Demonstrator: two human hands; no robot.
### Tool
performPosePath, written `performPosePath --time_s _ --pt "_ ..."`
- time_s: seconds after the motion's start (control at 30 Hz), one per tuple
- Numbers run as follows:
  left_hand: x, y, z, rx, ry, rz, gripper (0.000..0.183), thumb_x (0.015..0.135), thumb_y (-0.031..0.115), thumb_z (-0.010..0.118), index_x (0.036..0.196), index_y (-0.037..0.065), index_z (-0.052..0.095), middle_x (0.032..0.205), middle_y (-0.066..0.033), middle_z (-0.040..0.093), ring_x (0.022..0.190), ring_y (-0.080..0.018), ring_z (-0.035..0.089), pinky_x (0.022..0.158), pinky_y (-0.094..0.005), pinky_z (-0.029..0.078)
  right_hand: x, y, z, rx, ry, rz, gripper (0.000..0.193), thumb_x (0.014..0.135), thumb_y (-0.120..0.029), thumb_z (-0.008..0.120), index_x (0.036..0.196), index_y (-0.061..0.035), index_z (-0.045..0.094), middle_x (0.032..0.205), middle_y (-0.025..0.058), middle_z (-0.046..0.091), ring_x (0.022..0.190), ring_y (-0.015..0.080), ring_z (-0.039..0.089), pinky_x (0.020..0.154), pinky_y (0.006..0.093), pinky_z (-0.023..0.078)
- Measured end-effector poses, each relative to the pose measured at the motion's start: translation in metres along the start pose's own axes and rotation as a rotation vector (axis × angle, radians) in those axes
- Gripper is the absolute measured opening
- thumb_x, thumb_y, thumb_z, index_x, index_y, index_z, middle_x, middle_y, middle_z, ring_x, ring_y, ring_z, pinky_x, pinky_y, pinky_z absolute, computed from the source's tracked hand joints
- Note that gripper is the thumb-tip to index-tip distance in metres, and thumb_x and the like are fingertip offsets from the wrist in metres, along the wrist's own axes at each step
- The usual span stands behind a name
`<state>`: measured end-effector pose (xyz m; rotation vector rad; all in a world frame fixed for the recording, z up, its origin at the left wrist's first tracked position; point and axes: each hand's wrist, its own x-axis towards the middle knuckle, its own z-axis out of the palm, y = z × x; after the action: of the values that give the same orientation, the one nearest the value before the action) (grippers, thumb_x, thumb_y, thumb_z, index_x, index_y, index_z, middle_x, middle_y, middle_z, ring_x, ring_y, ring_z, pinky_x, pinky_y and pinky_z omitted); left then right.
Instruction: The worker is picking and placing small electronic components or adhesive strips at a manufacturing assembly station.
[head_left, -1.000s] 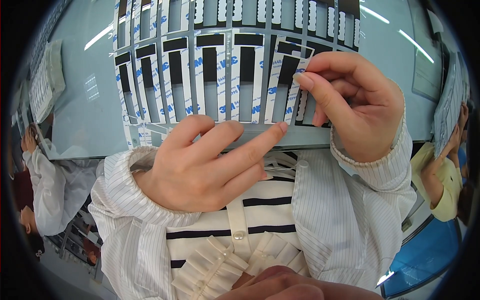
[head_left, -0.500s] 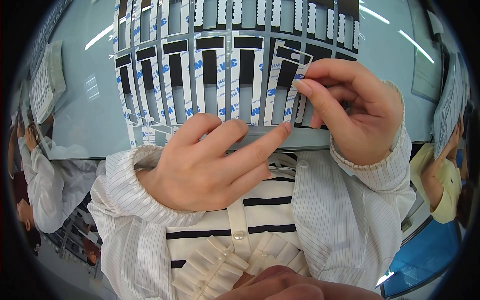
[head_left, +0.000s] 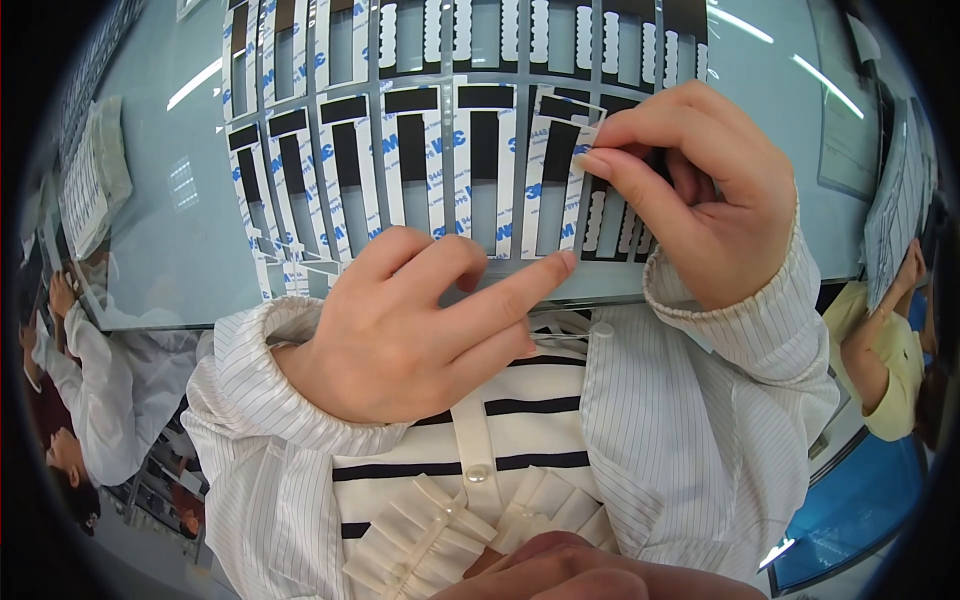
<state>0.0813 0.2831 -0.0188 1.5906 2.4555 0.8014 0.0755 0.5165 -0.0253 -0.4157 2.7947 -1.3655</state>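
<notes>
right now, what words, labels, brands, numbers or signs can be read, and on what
White frame held by the right hand: large blue print, not copied here; finer print too small to read.
White frames to its left: similar blue print.
Sheets, far right: any text unreadable.

Table: glossy, pale blue-grey top
Light: white streaks reflected at left and right
Lower right: large, bright blue panel
Lower left: grey surface, floor or wall unclear

The frame is white, blue-printed; the sleeves white, pinstriped.
</notes>
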Motion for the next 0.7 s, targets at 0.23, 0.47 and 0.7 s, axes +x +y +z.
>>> performPosePath --time_s 0.23,0.47,0.7 --pt "0.0046 0.0006 -0.0036 -0.063 -0.088 -0.037 0.023 0.072 0.025 0.068 0.07 0.005 0.056 0.117 -0.0032 0.066 0.068 -0.0188 0.05 0.055 -0.0283 0.04 -0.0005 0.004 -0.0017 0.002 0.005 -0.001 0.013 0.076 0.003 0.071 0.087 -0.0018 0.069 0.08 0.0011 0.061 0.053 0.0032 0.037 0.047 0.0191 0.028" --pt "0.0034 -0.0001 -0.0038 -0.053 -0.096 -0.04 0.021 0.072 0.025 0.068 0.072 0.006 0.057 0.117 -0.0018 0.066 0.068 -0.0179 0.05 0.056 -0.0281 0.041 -0.0018 0.0029 0.0007 -0.01 0.017 0.005 0.012 0.076 0.002 0.071 0.086 -0.0021 0.069 0.08 0.0008 0.061 0.053 0.003 0.036 0.047 0.0192 0.028" --pt "-0.0004 -0.0044 -0.0036 -0.053 -0.067 -0.031 0.021 0.072 0.025 0.068 0.073 0.007 0.057 0.117 -0.0012 0.065 0.069 -0.0179 0.051 0.056 -0.028 0.041 0.002 -0.0005 0.0051 -0.044 0.018 -0.01 0.012 0.076 0.002 0.072 0.086 -0.0021 0.068 0.079 0.0013 0.061 0.052 0.0034 0.037 0.046 0.0191 0.028"
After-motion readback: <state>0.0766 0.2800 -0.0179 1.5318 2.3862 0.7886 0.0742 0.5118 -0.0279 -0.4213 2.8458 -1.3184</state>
